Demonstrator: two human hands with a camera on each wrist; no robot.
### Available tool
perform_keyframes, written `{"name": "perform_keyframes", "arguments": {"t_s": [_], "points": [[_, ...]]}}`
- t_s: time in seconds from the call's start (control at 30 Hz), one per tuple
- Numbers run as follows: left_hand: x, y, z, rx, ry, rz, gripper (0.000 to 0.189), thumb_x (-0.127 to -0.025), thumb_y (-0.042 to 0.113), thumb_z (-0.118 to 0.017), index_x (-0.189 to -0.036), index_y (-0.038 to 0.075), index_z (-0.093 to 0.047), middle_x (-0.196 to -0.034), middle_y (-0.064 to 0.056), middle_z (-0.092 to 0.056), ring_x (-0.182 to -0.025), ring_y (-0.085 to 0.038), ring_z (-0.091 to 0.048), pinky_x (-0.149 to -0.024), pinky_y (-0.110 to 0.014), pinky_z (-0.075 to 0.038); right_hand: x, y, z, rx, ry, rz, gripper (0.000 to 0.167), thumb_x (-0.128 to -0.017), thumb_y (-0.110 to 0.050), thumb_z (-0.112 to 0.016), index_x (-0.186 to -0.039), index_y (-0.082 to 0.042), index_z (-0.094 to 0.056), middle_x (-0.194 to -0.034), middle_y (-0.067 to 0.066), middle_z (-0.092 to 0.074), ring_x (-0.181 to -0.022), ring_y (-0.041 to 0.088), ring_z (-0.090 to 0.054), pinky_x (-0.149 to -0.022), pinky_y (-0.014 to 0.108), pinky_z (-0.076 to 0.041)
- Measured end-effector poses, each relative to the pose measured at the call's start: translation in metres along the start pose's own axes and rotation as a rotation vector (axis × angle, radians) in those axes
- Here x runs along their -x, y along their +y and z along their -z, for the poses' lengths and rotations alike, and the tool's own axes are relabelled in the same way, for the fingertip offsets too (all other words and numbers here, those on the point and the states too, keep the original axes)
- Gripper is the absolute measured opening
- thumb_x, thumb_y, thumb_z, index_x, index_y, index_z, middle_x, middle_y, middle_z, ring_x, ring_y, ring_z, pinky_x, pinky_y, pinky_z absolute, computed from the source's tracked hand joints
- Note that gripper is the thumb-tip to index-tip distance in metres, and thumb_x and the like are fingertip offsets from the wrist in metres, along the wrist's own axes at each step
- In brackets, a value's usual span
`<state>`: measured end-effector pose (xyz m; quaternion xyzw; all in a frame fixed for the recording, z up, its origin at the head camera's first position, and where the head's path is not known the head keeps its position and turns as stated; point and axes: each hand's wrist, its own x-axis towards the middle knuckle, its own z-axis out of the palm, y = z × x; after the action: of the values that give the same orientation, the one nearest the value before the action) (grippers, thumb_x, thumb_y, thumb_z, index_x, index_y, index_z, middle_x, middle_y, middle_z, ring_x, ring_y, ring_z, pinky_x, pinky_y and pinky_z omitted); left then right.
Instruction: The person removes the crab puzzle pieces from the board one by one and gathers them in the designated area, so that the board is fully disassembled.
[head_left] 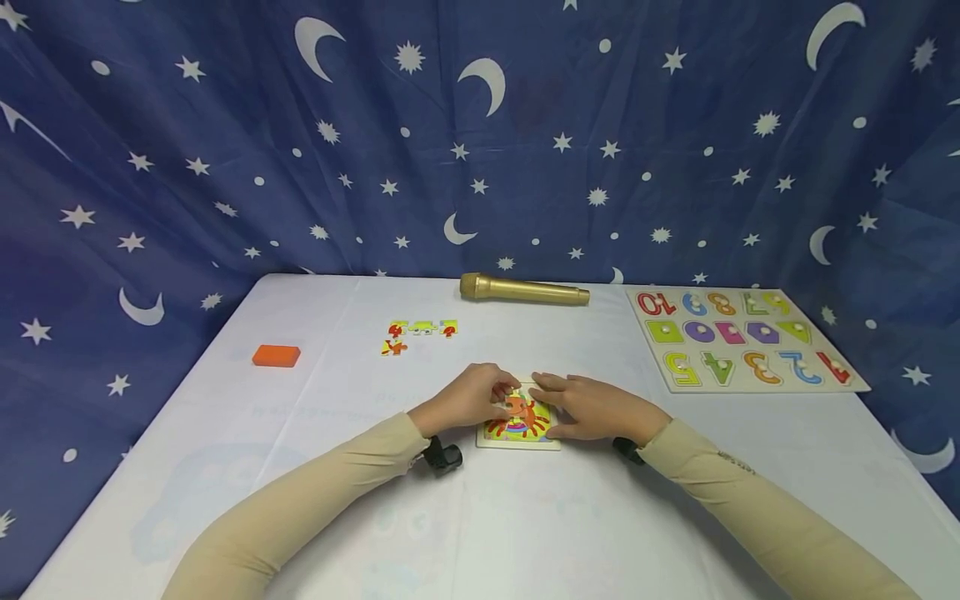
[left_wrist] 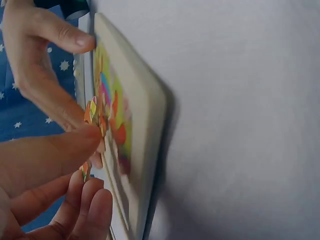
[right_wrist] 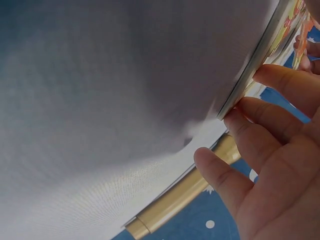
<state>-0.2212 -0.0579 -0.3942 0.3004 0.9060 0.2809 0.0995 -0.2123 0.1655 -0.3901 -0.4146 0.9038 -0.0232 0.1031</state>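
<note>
A small square jigsaw board (head_left: pixel 517 445) with a pale rim lies in front of me, its picture of an orange crab on yellow partly filled in. My left hand (head_left: pixel 468 397) is over the board's left side. Between thumb and forefinger it pinches a thin orange and yellow puzzle piece (left_wrist: pixel 93 109), seen close over the board in the left wrist view. My right hand (head_left: pixel 600 408) rests along the board's right side with fingers spread and fairly straight. Its fingertips (right_wrist: pixel 262 75) touch the board's edge in the right wrist view.
Several loose puzzle pieces (head_left: pixel 422 328) lie beyond my left hand. An orange block (head_left: pixel 276 356) sits farther left. A gold microphone (head_left: pixel 525 290) lies along the table's back edge. At the right is a number-and-shape peg board (head_left: pixel 652 350). A star-patterned blue cloth (head_left: pixel 540 108) hangs behind.
</note>
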Motion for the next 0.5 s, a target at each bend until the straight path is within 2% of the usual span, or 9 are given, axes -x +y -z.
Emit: {"name": "perform_keyframes", "arguments": {"t_s": [0.13, 0.3, 0.4, 0.5], "points": [[0.004, -0.008, 0.013, 0.034, 0.035, -0.014, 0.042, -0.078, 0.013, -0.076, -0.115, 0.0, -0.065, -0.094, -0.007, -0.066, -0.084, -0.013, -0.059, -0.076, -0.023, -0.049, 0.0, -0.001, 0.0, 0.004, 0.007, 0.013, 0.065, -0.087, -0.042, -0.063, -0.138, -0.005, -0.047, -0.148, 0.016, -0.037, -0.133, 0.03, -0.042, -0.105, 0.049, -0.038], [0.01, -0.034, 0.048, 0.023, 0.143, -0.026, 0.042, -0.078, 0.007, -0.074, -0.117, -0.005, -0.062, -0.099, -0.014, -0.067, -0.09, -0.022, -0.063, -0.081, -0.027, -0.053, 0.0, -0.002, 0.001, 0.004, 0.01, 0.013, 0.065, -0.087, -0.041, -0.063, -0.138, -0.004, -0.046, -0.148, 0.016, -0.037, -0.135, 0.029, -0.04, -0.106, 0.049, -0.037], [0.015, -0.057, 0.069, 0.043, 0.203, 0.03, 0.042, -0.078, 0.004, -0.073, -0.117, -0.007, -0.061, -0.103, -0.018, -0.067, -0.094, -0.028, -0.064, -0.083, -0.031, -0.054, 0.0, -0.003, 0.002, 0.001, 0.01, 0.004, 0.066, -0.087, -0.041, -0.064, -0.138, -0.004, -0.046, -0.149, 0.016, -0.037, -0.136, 0.028, -0.039, -0.106, 0.048, -0.037], [0.021, -0.079, 0.081, 0.07, 0.228, 0.114, 0.043, -0.078, 0.005, -0.073, -0.117, -0.008, -0.062, -0.104, -0.02, -0.067, -0.096, -0.03, -0.064, -0.084, -0.033, -0.054, 0.0, -0.003, 0.002, 0.002, 0.007, -0.001, 0.066, -0.086, -0.042, -0.064, -0.138, -0.004, -0.046, -0.149, 0.015, -0.037, -0.136, 0.028, -0.038, -0.107, 0.048, -0.036]]}}
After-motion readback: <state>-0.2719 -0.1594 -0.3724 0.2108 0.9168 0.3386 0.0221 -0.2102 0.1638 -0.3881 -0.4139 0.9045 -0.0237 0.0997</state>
